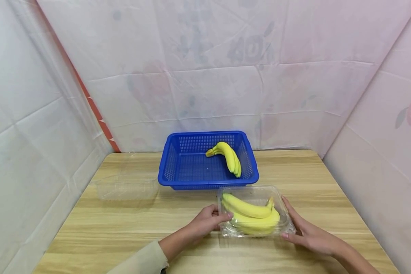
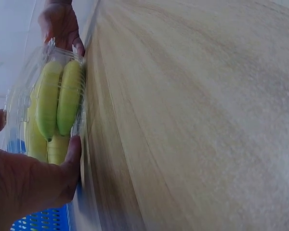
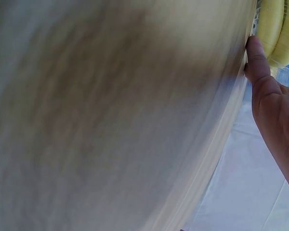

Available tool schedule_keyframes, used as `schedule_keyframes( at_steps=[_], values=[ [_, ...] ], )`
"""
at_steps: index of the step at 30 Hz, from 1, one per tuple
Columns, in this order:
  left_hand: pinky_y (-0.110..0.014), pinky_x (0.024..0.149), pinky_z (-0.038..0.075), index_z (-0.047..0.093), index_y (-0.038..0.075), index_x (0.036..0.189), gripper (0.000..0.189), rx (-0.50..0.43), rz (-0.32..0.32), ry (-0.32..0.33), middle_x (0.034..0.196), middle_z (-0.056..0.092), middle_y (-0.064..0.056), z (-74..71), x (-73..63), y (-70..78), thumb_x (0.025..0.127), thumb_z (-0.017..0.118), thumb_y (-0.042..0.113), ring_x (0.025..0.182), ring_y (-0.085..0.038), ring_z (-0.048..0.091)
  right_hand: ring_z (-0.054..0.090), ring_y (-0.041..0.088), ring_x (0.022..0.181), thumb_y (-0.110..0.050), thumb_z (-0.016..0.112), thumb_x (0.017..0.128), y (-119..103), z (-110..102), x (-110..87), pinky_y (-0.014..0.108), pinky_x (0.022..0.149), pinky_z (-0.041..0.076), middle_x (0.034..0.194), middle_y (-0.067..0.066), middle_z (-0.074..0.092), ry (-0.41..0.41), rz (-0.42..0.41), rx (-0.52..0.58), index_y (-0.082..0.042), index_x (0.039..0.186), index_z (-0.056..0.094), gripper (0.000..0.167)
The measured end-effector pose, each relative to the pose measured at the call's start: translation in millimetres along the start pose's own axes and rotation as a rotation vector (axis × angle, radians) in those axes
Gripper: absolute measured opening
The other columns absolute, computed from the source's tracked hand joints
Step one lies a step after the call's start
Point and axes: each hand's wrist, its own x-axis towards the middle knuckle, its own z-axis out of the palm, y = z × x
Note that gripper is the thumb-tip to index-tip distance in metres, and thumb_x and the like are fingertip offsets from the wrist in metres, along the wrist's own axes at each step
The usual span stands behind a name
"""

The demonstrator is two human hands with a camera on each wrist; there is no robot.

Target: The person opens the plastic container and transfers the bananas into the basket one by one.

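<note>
A clear plastic clamshell box (image 1: 253, 190) stands on the table just in front of the blue basket, with a bunch of yellow bananas (image 1: 257, 219) inside. My left hand (image 1: 207, 220) grips the box's left end, its thumb over the near side. At the opposite end, my right hand (image 1: 306, 230) holds the box between its thumb near the front corner and fingers along the right side. The left wrist view shows the greenish banana tips (image 2: 48, 120) through the plastic. In the right wrist view, my right thumb (image 3: 260, 60) lies against the box's lower edge.
A blue perforated basket (image 1: 195, 182) stands at the back middle, and another bunch of bananas (image 1: 230, 158) lies in its right part. To its left is a second clear plastic box (image 1: 126, 188). Pale sheeting (image 1: 212, 91) encloses the wooden table (image 1: 123, 232) on three sides.
</note>
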Motion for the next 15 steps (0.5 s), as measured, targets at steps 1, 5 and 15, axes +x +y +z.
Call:
schedule_keyframes(
  at_steps=[1,5,15],
  values=[
    [-0.039,0.092,0.064,0.06,-0.006,0.127,0.05,0.009,0.003,0.003,0.116,0.068,-0.013,-0.3,-0.1,0.0,0.099,0.076,0.032,0.102,-0.018,0.067,0.002,-0.038,0.135,-0.014,0.064,0.105,-0.4,0.0,0.3,-0.007,0.102,0.013,0.174,0.032,-0.022,-0.001,-0.001,0.005,-0.036,0.17,-0.015,0.105],
    [-0.038,0.088,0.063,0.062,-0.004,0.129,0.055,0.124,0.039,0.04,0.113,0.071,-0.011,-1.6,-1.7,1.4,0.098,0.076,0.039,0.099,-0.018,0.067,0.002,-0.038,0.134,-0.014,0.064,0.105,-1.7,-0.3,0.6,-0.005,0.103,0.013,0.173,0.031,-0.024,-0.007,0.011,0.017,-0.037,0.17,-0.015,0.105],
    [-0.055,0.109,0.055,0.045,0.002,0.157,0.096,0.493,0.223,0.248,0.142,0.057,-0.013,0.4,-6.1,7.0,0.09,0.077,0.064,0.129,-0.032,0.061,0.005,-0.036,0.134,-0.016,0.067,0.104,0.0,-2.4,1.3,0.008,0.111,0.02,0.175,0.032,-0.018,-0.005,0.012,-0.029,-0.037,0.17,-0.014,0.107]
  ],
)
